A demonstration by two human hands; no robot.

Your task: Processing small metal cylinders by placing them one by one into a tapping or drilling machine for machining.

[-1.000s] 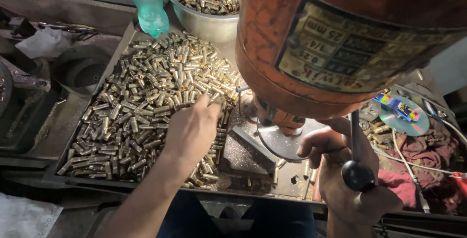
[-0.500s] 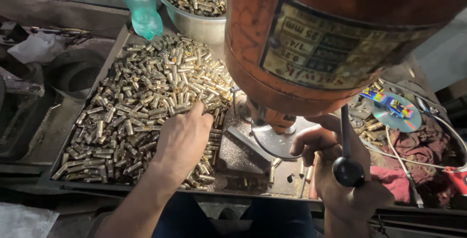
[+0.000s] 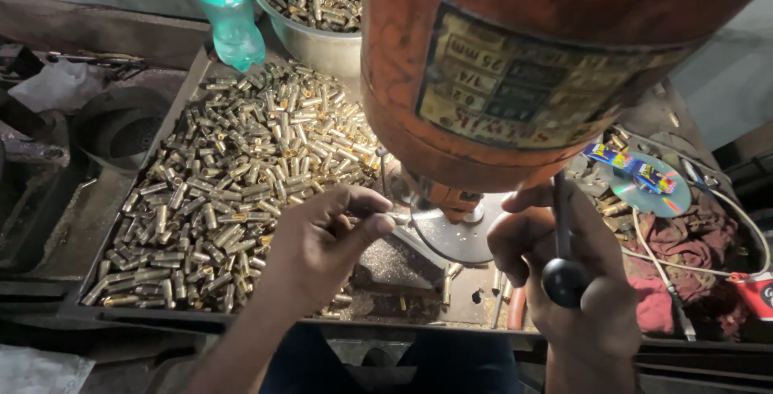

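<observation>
We are pinching one small brass piece [image 3: 394, 218] in our left hand [image 3: 322, 245], fingers together on it, just left of the round drill table [image 3: 455, 237]. Our right hand [image 3: 564, 269] is clamped on the black-knobbed feed lever [image 3: 562, 269] beneath the orange drill press head [image 3: 531, 64].

We are judging the fingertips to be the danger: they are sitting close under the spindle [image 3: 439, 199], and a pull on the lever could catch them or fling the piece.

Room is running tight. The tray [image 3: 105, 225] of loose brass pieces [image 3: 233, 176] is crowding the left. A steel bowl [image 3: 310, 43] and green bottle [image 3: 225, 7] are blocking the far side. A disc [image 3: 644, 188], rags [image 3: 684, 241] and cable are cluttering the right. Only the near desk edge is staying open.
</observation>
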